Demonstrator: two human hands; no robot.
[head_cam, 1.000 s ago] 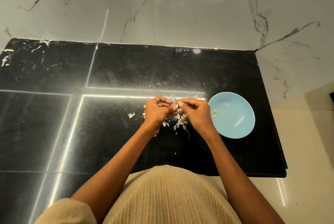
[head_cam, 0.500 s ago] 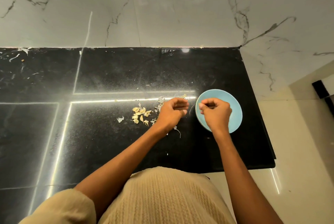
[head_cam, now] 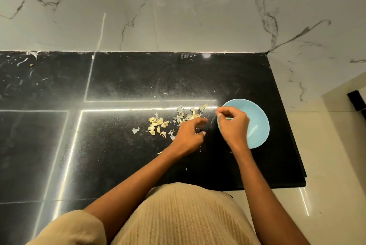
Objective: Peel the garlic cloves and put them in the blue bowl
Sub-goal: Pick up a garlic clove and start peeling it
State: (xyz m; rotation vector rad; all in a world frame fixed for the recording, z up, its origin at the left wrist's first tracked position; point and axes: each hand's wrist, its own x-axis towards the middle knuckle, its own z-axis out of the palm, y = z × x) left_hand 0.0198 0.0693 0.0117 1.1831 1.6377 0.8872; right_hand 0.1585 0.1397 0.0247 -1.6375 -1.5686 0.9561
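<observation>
Having left the left hand point(head_cam: 190, 136), whose loosely curled fingers hold nothing visible, the right hand point(head_cam: 233, 126) now pinches something over the blue bowl point(head_cam: 259, 124), likely dropping a peeled clove.

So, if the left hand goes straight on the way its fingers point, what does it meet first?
The left hand points right, toward the blue bowl. Its near rim probably comes first, though the right hand above it may be met sooner; depth is unclear.

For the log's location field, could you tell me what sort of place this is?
Probably a home kitchen: a black stone countertop against a marble-look wall, with garlic cloves and a blue bowl.
</observation>
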